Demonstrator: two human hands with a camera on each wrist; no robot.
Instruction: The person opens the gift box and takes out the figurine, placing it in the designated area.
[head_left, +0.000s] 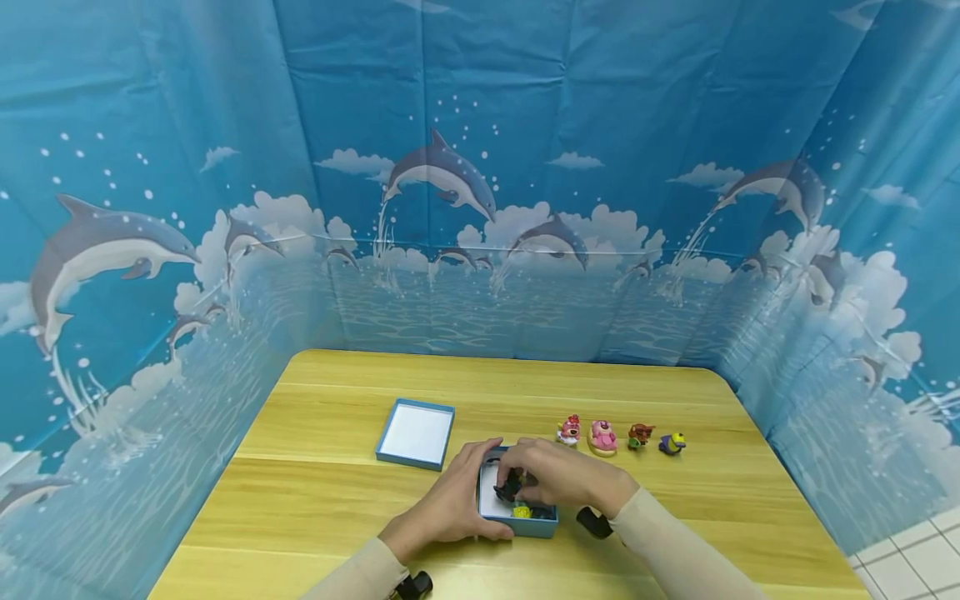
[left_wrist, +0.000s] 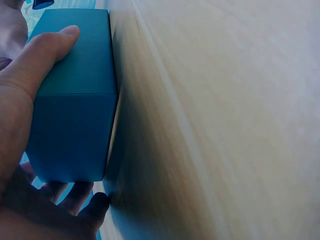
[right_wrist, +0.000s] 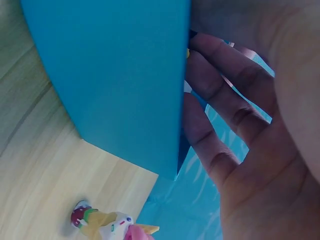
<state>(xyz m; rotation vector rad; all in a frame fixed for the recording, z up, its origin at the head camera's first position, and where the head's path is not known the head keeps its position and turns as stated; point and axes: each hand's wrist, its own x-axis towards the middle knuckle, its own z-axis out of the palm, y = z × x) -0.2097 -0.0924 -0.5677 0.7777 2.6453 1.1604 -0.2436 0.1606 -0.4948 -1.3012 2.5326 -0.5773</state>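
Note:
A blue box point(head_left: 534, 527) stands open on the table, its inside white. My left hand point(head_left: 459, 498) grips its left end, thumb on the near wall and fingers round the far side. In the left wrist view the thumb lies flat on the blue wall. My right hand point(head_left: 558, 472) reaches in over the rim and pinches a small black figurine point(head_left: 507, 489) inside the box. Close to it in the box lies a yellow-green figurine point(head_left: 522, 512), with another dark piece beside it. The right wrist view shows the box wall hiding those fingertips.
A shallow blue lid point(head_left: 415, 432), white inside, lies left of the box. To the right stand several figurines in a row: a red-and-white one point(head_left: 569, 430), a pink one point(head_left: 602, 436), a brown one point(head_left: 640, 436) and a purple-and-yellow one point(head_left: 672, 444). A dolphin-print curtain point(head_left: 480, 308) surrounds the table.

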